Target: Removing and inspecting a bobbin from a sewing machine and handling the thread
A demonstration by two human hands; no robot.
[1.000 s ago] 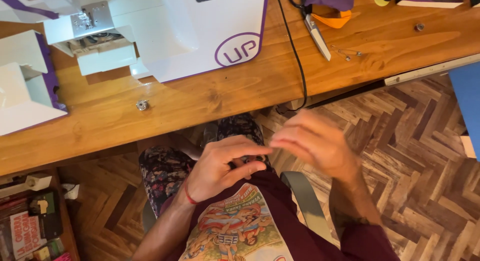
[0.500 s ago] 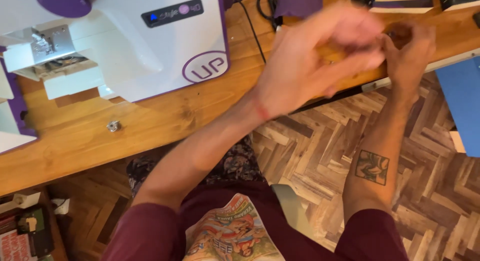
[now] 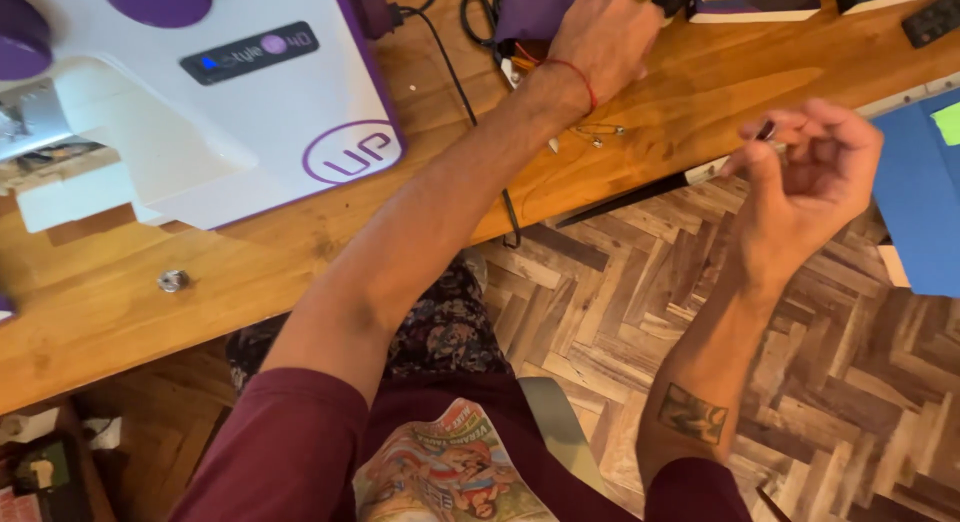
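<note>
A small dark object (image 3: 766, 132), too small to identify, sits pinched between the thumb and fingertips of the right hand (image 3: 810, 177), which is raised off the worktop's near edge, over the herringbone wood floor (image 3: 840, 382), with the other fingers curled loosely inward. The left hand (image 3: 605, 37) reaches across to the far part of the wooden worktop (image 3: 300, 252) and rests there beside a piece of purple fabric (image 3: 535, 7) and the black handles of scissors (image 3: 478, 4); whether its fingers grip anything cannot be told, since they are hidden from view. A red cord circles that wrist, and safety pins (image 3: 598, 132) lie on the wood just near of it. To the left stands a white and purple sewing machine (image 3: 200, 102), its black cable (image 3: 470, 112) trailing over the near edge. A small metal bobbin (image 3: 173, 280) lies alone on the worktop, near left.
</note>
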